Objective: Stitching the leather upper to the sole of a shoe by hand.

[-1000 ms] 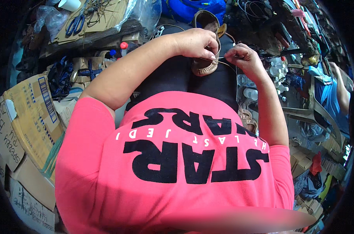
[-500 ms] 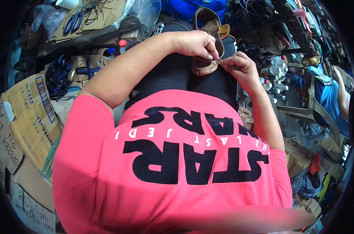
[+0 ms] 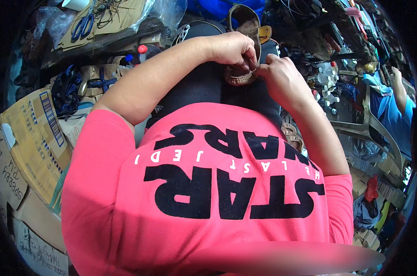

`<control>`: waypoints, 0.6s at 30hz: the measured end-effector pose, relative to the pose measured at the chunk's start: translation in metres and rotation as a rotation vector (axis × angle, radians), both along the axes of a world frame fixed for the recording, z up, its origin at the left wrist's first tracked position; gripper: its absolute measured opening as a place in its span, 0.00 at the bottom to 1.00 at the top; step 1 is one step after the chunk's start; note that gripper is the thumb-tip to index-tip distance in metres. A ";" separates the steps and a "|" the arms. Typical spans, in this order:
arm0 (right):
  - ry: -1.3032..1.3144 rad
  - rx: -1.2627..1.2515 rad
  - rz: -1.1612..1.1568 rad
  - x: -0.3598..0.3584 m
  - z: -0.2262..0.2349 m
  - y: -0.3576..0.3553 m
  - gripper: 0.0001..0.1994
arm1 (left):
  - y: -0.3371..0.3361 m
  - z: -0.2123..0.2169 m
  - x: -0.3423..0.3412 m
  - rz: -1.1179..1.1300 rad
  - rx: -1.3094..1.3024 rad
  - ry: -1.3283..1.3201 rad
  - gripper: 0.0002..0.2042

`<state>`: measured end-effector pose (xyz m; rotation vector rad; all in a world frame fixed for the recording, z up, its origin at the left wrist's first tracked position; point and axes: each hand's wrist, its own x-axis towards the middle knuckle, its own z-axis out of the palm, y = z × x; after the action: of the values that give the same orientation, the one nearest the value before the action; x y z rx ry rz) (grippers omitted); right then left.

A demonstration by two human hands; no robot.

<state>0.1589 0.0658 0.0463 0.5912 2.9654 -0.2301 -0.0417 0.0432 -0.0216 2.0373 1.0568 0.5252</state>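
At far left sit cardboard boxes point(image 3: 31, 138), with blue scissors point(image 3: 83, 26) on a board above. The left hand point(image 3: 233, 48) curls shut, fingertips pinching the edge of a brown sandal point(image 3: 243, 50) that rests on the lap. The right hand point(image 3: 282, 80) meets it, fingers pressed together at the same edge; whether it pinches a needle or thread I cannot tell. With fingertips this crowded, a slip could prick a finger or tear the worn strap. Another person in blue point(image 3: 392, 110) sits at far right.
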 end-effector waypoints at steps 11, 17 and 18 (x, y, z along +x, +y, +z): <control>0.227 -0.337 -0.210 0.016 -0.019 0.009 0.08 | -0.007 -0.006 0.001 0.164 0.078 -0.063 0.09; 0.194 -0.219 -0.178 0.002 -0.027 0.006 0.05 | -0.004 -0.009 0.003 0.127 0.031 -0.095 0.10; 0.282 -0.259 -0.225 -0.001 -0.037 0.004 0.05 | -0.005 -0.008 0.004 0.155 0.090 -0.074 0.09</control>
<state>0.1577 0.0695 0.0089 0.9225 3.0489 -0.7637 -0.0379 0.0381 -0.0294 2.0070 1.1715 0.7344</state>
